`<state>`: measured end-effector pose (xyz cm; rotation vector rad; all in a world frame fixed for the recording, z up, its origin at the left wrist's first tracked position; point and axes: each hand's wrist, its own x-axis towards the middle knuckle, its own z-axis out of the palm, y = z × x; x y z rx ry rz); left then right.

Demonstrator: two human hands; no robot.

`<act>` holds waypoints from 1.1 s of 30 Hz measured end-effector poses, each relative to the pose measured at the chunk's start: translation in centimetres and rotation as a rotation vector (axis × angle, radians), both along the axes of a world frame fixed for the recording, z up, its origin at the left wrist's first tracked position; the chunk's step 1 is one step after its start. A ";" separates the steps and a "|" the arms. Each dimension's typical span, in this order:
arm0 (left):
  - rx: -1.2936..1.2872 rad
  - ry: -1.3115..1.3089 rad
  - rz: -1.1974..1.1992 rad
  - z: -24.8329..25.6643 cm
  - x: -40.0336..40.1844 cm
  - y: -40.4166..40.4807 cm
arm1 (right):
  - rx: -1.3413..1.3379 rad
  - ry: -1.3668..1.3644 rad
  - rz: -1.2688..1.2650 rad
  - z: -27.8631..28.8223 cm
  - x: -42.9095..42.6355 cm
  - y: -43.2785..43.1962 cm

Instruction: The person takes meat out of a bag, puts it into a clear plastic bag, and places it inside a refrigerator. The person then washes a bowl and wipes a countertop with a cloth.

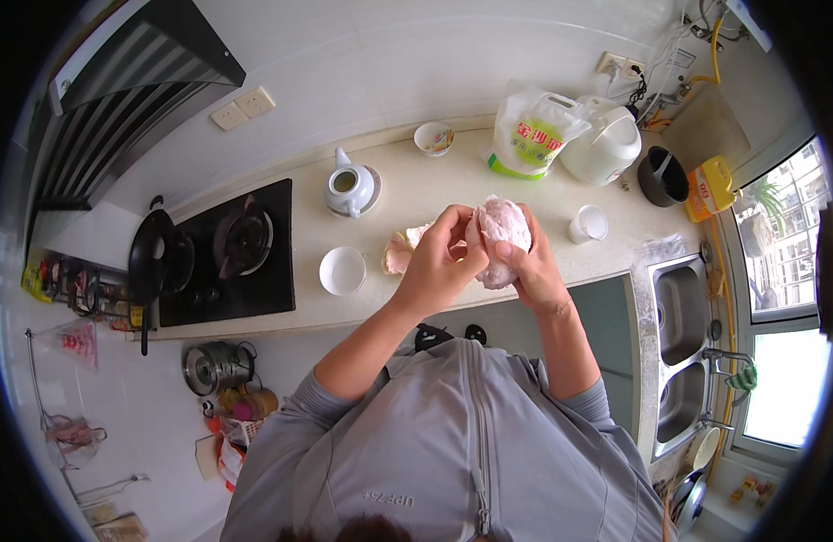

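Above the front of the counter, I hold a peeled pomelo (pixel 502 234) with pale pink pith in both hands. My right hand (pixel 537 267) cups its right side, thumb across the front. On the other side, my left hand (pixel 447 254) has its thumb and fingers bent against the fruit; whether they pinch pith or a segment is hidden. Pieces of pomelo peel (pixel 397 252), pink inside, lie on the counter, partly behind my left hand. A white bowl (pixel 342 271) stands to the left of the peel.
Behind stand a white teapot (pixel 349 186) on a saucer, a small patterned bowl (pixel 433 139), a flour bag (pixel 530 135) and a rice cooker (pixel 603 146). A plastic cup (pixel 588 223) is to the right, before the double sink (pixel 684 318). At left is a gas hob (pixel 277 237).
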<state>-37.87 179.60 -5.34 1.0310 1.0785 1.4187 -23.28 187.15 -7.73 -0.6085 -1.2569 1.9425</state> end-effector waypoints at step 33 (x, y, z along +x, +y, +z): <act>-0.082 0.111 0.036 -3.4 0.5 1.2 | -0.667 0.048 0.181 -2.5 0.3 0.6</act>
